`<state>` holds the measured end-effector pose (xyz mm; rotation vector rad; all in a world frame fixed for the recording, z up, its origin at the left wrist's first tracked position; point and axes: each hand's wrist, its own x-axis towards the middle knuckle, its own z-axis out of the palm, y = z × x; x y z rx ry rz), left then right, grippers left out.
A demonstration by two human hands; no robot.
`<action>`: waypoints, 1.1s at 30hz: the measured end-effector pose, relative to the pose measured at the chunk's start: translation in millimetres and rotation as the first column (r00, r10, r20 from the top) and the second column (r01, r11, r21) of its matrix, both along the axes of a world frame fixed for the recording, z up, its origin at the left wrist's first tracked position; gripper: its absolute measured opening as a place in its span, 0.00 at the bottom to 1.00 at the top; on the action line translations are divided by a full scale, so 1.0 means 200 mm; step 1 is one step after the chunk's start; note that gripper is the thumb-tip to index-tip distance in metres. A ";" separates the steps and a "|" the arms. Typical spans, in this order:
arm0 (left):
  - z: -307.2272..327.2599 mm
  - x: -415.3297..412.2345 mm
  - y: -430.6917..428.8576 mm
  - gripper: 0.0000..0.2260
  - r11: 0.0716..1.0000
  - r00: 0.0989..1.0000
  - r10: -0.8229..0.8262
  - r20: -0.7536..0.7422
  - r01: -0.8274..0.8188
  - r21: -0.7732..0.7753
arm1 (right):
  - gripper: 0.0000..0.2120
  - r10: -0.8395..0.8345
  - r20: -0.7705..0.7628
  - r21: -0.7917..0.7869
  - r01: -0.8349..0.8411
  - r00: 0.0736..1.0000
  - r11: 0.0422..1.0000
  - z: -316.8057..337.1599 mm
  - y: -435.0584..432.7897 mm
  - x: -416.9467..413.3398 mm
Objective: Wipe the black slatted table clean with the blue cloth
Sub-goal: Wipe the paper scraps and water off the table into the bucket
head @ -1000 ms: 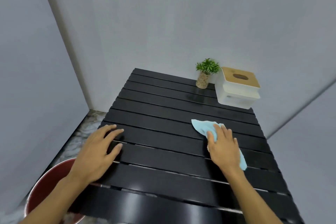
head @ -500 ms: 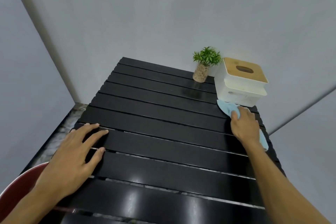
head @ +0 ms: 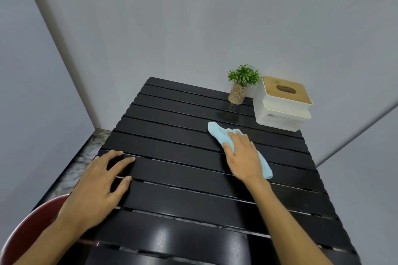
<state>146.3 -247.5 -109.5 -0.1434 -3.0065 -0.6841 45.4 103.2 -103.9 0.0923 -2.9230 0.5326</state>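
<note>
The black slatted table (head: 176, 140) fills the middle of the view, its near slats glossy. A light blue cloth (head: 217, 131) lies crumpled on the right half of the table, one end sticking out beyond my fingers and the other past my wrist. My right hand (head: 242, 157) presses flat on the cloth and covers its middle. My left hand (head: 101, 180) rests palm down on the table's left edge with fingers spread and nothing in it.
A small green plant (head: 241, 84) in a pebble-filled glass stands at the far right, next to a white tissue box (head: 282, 105) with a wooden lid. A dark red bucket (head: 28, 230) sits on the floor at lower left. Grey walls close in behind and to both sides.
My right hand has slid the cloth leftward, away from the tissue box toward the table's middle. My left hand has stayed on the left edge. The head view shifted slightly.
</note>
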 end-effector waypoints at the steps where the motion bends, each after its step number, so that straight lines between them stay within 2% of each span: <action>1: 0.00 0.00 0.00 0.25 1.000 1.000 0.002 0.002 -0.002 -0.003 | 0.21 0.018 -0.006 0.003 -0.018 1.000 1.000 0.00 0.00 0.04; 3: 0.00 0.01 0.00 0.25 1.000 1.000 0.001 0.002 -0.001 -0.010 | 0.21 0.008 -0.009 0.017 -0.008 1.000 1.000 0.00 0.01 0.09; 10: -0.01 0.00 0.00 0.24 1.000 1.000 -0.014 -0.009 0.014 -0.003 | 0.24 -0.260 0.000 0.060 0.260 0.965 0.964 -0.05 -0.01 -0.09; 16: -0.03 -0.01 0.00 0.24 1.000 1.000 -0.016 -0.022 0.016 -0.001 | 0.23 -0.293 -0.005 0.077 0.293 0.956 0.953 -0.05 -0.04 -0.37; 25: -0.03 -0.02 0.00 0.23 1.000 0.998 -0.025 -0.053 0.025 0.003 | 0.22 -0.127 0.018 0.050 0.126 0.992 0.991 -0.05 -0.33 -0.65; 29: -0.02 -0.01 0.00 0.23 1.000 0.998 -0.019 -0.053 0.020 0.002 | 0.22 0.013 0.013 0.070 -0.014 1.000 0.997 -0.04 -0.49 -0.59; 33: -0.01 0.00 0.01 0.24 1.000 0.998 -0.018 -0.057 0.019 0.022 | 0.22 0.190 0.024 0.022 -0.190 0.982 0.982 -0.01 -0.57 -0.40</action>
